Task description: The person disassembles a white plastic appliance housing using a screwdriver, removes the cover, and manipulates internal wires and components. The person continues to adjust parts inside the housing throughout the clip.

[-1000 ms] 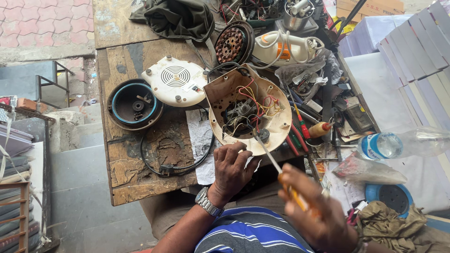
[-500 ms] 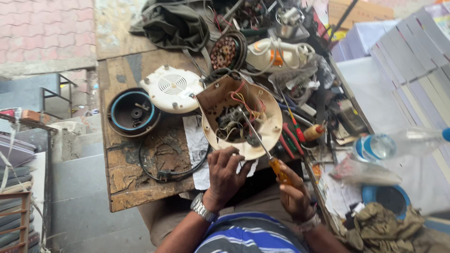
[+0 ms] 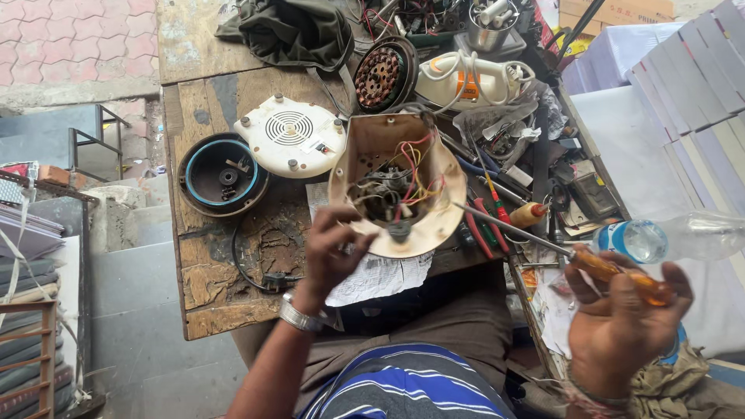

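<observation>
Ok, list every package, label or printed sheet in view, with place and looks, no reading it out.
Printed paper sheet: under the open appliance housing, white, creased, dark print.
Small label: on the round white vented cover, pale rectangle.
Cardboard box: top right corner, brown.
Water bottle: right edge, clear, lying down, blue label band.

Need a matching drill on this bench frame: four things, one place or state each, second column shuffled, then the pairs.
Things:
1. screwdriver
2. open appliance housing
3. white vented cover
4. round black base with blue rim

Places or states:
A. lies flat on the wooden table, between the black base and the housing
B. nearest the table's left edge
C. held in the right hand, shaft pointing toward the housing
D. wires exposed, left hand at its rim

Pairs: 1-C, 2-D, 3-A, 4-B
</observation>
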